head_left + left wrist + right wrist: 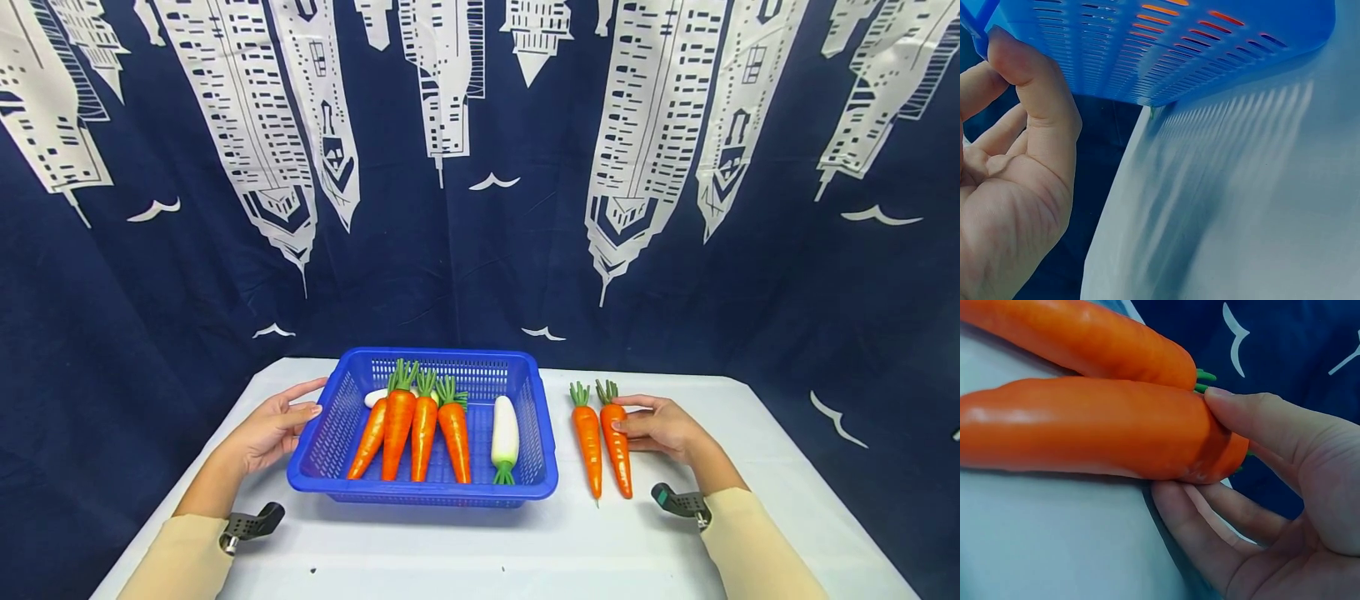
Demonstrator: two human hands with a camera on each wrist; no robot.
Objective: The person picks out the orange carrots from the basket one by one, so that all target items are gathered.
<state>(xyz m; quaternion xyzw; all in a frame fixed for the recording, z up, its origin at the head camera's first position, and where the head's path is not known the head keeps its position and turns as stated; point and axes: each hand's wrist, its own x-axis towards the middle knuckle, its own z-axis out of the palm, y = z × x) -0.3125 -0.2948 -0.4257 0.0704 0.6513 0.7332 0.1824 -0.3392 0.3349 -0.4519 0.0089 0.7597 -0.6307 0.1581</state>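
A blue plastic basket [422, 493] stands on the white table. My left hand [273, 427] is at its left side, thumb and index fingertips touching the rim, with no finger reaching inside. In the left wrist view the thumb [1013, 59] overlaps the rim close up. Two orange carrots lie side by side to the right of the basket. My right hand [660, 427] pinches the right carrot [617, 450] near its leafy end, thumb on one side and fingers on the other. The left carrot [587, 442] lies beside it, untouched.
Several carrots [399, 433] lie in the basket, leaning toward its front wall. A white radish [505, 429] with green leaves lies at the basket's right; another [375, 398] is mostly hidden behind the carrots. A dark blue curtain [450, 275] with white buildings hangs behind the table.
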